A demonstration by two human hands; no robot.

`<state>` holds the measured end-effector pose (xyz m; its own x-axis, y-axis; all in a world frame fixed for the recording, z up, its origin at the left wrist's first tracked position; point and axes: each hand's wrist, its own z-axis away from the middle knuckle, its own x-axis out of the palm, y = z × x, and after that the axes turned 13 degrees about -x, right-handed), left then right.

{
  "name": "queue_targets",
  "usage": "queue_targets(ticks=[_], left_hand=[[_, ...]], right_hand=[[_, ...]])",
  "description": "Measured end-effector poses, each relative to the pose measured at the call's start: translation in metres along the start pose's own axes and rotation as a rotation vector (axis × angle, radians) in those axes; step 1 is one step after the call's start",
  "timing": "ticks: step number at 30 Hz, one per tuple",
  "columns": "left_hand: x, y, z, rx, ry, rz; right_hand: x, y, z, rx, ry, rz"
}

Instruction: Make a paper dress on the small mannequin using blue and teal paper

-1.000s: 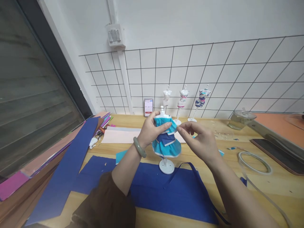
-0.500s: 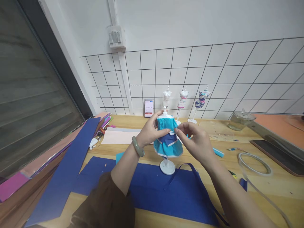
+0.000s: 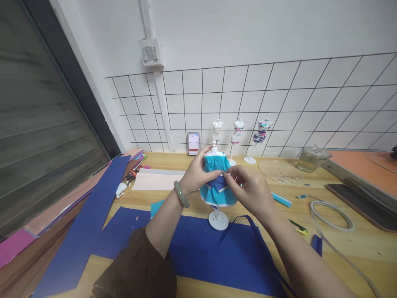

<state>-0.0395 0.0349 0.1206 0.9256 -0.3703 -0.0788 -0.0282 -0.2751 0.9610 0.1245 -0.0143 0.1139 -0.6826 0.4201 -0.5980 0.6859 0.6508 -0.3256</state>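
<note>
A small white dress-form mannequin stands upright on its round base, wearing a turquoise doll dress with a dark blue waist piece edged in white. My left hand wraps the form from the left, its thumb pressing on the front of the waist and its fingers hidden behind. From the right, my right hand pinches the dress at the waist, thumb and index finger close together beside the left thumb. Its other fingers are curled. A dark blue sheet lies under the stand.
Three mannequins stand by the wall grid, near a phone showing a timer. To the right are a glass jar, a tape roll, a yellow-and-black cutter and a dark tablet-like slab. Colored sheets lie left.
My right hand has shifted left and slightly down along the dress, from its right side edge to the front of the waist. My left hand keeps its hold. The view has tilted slightly.
</note>
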Motion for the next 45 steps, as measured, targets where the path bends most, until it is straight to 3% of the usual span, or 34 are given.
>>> queue_targets(ticks=[9, 12, 16, 22, 26, 31, 45], left_hand=[[0.000, 0.000, 0.000, -0.012, 0.014, -0.014], [0.000, 0.001, 0.000, -0.010, 0.014, -0.005], [-0.001, -0.001, -0.001, -0.017, 0.020, -0.004], [-0.002, -0.004, -0.002, 0.008, 0.041, 0.003], [-0.002, -0.002, -0.001, 0.014, 0.040, -0.011], [0.000, -0.001, 0.000, -0.009, 0.027, 0.007], [0.000, 0.003, 0.004, -0.013, -0.038, -0.055]], right_hand=[[-0.001, -0.003, 0.001, -0.078, 0.011, 0.128], [-0.002, -0.001, 0.001, -0.015, -0.012, 0.068], [-0.004, 0.001, -0.003, 0.188, -0.071, -0.232], [-0.007, 0.010, -0.008, 0.651, -0.196, -1.009], [-0.009, 0.014, -0.009, 0.793, -0.204, -1.256], [-0.007, 0.011, -0.008, 0.776, -0.212, -1.344], [-0.001, 0.006, -0.008, 0.683, -0.173, -1.186]])
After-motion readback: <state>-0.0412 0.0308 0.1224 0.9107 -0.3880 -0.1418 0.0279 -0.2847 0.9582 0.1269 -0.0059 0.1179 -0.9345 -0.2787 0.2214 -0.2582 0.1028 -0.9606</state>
